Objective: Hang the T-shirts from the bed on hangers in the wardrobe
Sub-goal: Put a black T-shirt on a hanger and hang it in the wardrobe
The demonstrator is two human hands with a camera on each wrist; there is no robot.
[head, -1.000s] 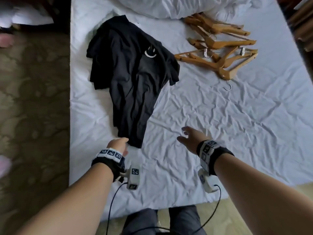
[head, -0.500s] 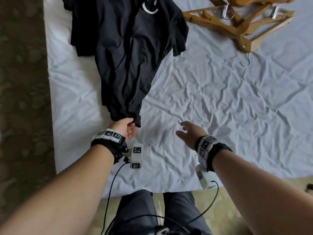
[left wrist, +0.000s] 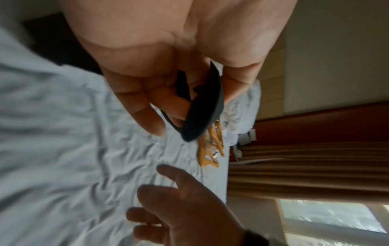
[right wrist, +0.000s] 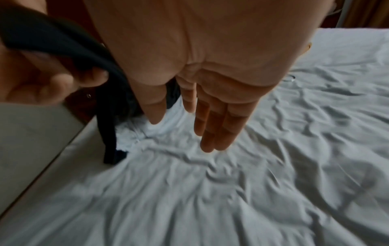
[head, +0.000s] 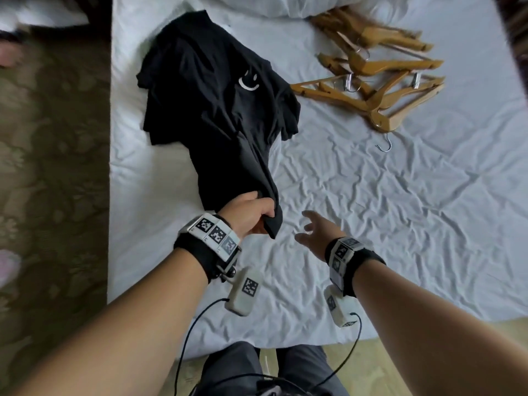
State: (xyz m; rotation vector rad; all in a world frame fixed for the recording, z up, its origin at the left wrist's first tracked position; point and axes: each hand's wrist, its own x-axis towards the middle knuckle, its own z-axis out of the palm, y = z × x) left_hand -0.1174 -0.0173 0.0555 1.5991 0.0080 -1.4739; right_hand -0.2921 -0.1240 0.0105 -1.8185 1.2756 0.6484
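Note:
A black T-shirt [head: 223, 110] with a white smiley print lies crumpled on the left part of the white bed [head: 371, 210]. My left hand [head: 251, 212] grips its bottom hem and lifts that end off the sheet; the wrist view shows the dark hem [left wrist: 204, 106] pinched between thumb and fingers. My right hand [head: 314, 230] hovers just right of it, fingers straight and spread, holding nothing [right wrist: 210, 126]. The black cloth [right wrist: 109, 116] hangs beside it in the right wrist view. Several wooden hangers [head: 380, 81] lie piled at the far right of the bed.
A white duvet [head: 285, 4] is bunched at the head of the bed. Patterned carpet [head: 51, 181] runs along the bed's left side. Cables from the wrist cameras hang by my legs [head: 265, 367] at the foot of the bed. Curtains and a window [left wrist: 315, 174] stand beyond.
My left hand has closed on the shirt's bottom hem and pulled it up and toward me, stretching the cloth. The right hand stays open beside it.

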